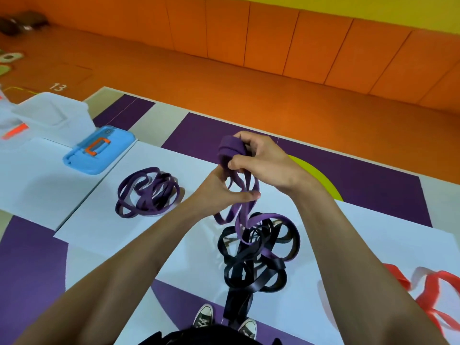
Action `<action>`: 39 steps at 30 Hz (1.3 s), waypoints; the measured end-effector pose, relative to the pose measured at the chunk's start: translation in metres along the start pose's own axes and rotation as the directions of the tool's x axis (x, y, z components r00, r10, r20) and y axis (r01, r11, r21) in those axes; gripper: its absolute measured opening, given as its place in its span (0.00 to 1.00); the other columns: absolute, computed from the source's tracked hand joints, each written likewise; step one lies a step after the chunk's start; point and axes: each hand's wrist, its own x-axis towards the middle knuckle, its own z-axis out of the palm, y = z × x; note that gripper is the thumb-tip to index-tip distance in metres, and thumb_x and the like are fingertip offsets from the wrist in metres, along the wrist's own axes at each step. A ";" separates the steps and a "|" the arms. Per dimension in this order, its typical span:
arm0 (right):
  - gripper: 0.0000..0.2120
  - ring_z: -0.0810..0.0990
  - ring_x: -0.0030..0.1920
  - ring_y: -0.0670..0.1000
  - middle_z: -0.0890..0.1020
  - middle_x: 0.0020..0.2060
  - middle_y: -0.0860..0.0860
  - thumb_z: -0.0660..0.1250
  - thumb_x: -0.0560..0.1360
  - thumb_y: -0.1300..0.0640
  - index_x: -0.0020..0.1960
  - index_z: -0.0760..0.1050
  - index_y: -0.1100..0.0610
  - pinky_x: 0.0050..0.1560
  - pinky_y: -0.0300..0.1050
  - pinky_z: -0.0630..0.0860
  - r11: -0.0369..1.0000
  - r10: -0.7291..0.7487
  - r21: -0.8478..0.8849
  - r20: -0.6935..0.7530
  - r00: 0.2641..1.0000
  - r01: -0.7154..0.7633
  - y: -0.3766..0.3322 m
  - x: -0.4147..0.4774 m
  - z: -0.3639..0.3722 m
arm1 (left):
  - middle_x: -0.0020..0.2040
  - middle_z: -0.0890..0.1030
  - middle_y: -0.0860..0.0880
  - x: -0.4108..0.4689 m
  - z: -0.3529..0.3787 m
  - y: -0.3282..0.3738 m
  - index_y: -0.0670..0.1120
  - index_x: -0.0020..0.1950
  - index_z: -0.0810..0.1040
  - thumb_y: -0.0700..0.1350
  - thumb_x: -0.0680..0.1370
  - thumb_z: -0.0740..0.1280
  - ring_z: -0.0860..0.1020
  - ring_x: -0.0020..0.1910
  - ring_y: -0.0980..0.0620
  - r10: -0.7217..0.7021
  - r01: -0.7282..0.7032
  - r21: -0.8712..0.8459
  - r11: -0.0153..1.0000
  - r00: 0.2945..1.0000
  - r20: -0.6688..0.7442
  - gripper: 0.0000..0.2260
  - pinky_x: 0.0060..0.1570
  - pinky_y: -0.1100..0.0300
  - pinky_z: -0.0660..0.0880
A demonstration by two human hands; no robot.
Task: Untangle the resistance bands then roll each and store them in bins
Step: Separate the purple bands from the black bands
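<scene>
**Fig. — Winding a purple resistance band while its tail lies among the black ones**

The right hand (263, 160) grips the started roll (230, 146) of the purple resistance band (271, 216), fingers curled over the top and thumb pressed against the near side. Just below that grip, the left hand (224, 192) pinches the hanging strands between thumb and fingers. Below the pinch, the band's free loops drop to the white sheet (124, 232) and pass in among the black bands (254, 260), so the tail is judged not yet fully free. Well to the left of the grip lies a second purple band (146, 192) in a loose heap. Beyond it are a blue lid (97, 150) and a translucent bin (49, 115). A red band (428, 295) lies low to the right.

For a neat roll, the left pinch should lay the strands flat, one on the other, and feed them under light tension while the right hand turns the coil. Where purple crosses black, lift the loop out rather than pull, since stretching rubber is likely to tighten a snag. The coil would probably spring open if the thumb eased off.
</scene>
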 end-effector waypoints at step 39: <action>0.05 0.82 0.36 0.45 0.82 0.37 0.52 0.72 0.76 0.64 0.52 0.80 0.63 0.40 0.36 0.76 0.965 0.260 0.099 -0.268 0.928 -0.242 0.105 -0.058 -0.048 | 0.43 0.82 0.45 0.008 -0.019 0.007 0.45 0.44 0.81 0.43 0.69 0.70 0.82 0.45 0.44 -0.320 0.060 -0.541 0.839 0.859 -0.401 0.05 0.51 0.49 0.80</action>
